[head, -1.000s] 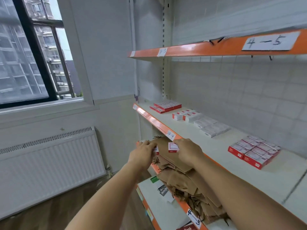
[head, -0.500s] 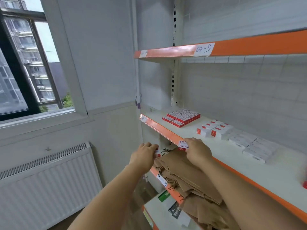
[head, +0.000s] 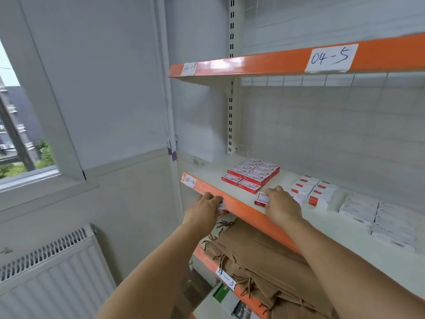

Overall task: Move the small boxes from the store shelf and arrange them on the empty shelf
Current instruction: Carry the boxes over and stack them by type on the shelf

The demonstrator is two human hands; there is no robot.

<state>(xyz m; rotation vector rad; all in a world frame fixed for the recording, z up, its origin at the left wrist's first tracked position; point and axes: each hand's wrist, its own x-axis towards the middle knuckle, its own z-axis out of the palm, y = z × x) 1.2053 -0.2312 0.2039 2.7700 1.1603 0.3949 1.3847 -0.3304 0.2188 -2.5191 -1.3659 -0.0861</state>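
Observation:
My right hand (head: 279, 203) holds a small red-and-white box (head: 261, 200) just over the front part of the white shelf (head: 241, 199) with the orange lip marked 04-4. My left hand (head: 204, 209) grips another small box (head: 222, 207) in front of that lip, slightly below it; only the box's end shows. A block of several red boxes (head: 250, 174) lies further back on the shelf. White boxes with red ends (head: 312, 192) and plain white boxes (head: 377, 217) lie to the right.
The upper shelf (head: 253, 64), marked 04-5, hangs overhead. Brown paper bags (head: 259, 256) are piled on the shelf below, marked 4-3. A slotted upright (head: 231, 100) stands at the back. At the left there is a window (head: 20, 146), with a radiator (head: 50, 272) underneath.
Both hands have risen from the paper-bag shelf to the 04-4 shelf. My right hand has carried its box over the orange lip; my left hand has come up to the lip.

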